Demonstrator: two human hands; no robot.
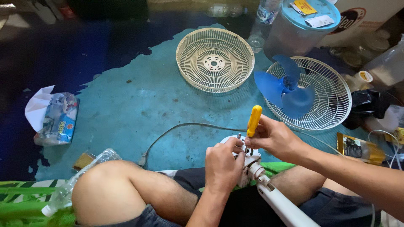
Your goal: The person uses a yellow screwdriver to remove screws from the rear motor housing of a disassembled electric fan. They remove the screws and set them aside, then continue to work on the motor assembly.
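My right hand grips a yellow-handled screwdriver, its tip pointing down into a white fan motor head that rests on my lap. My left hand wraps around that motor head from the near side and steadies it. The white fan pole runs from the motor head toward the lower right. A grey cable leads away from the motor across the blue floor.
A cream fan grille lies on the floor ahead. To its right a white grille holds a blue fan blade. A tissue packet lies left, a plastic bottle beside my knee, a lidded tub behind.
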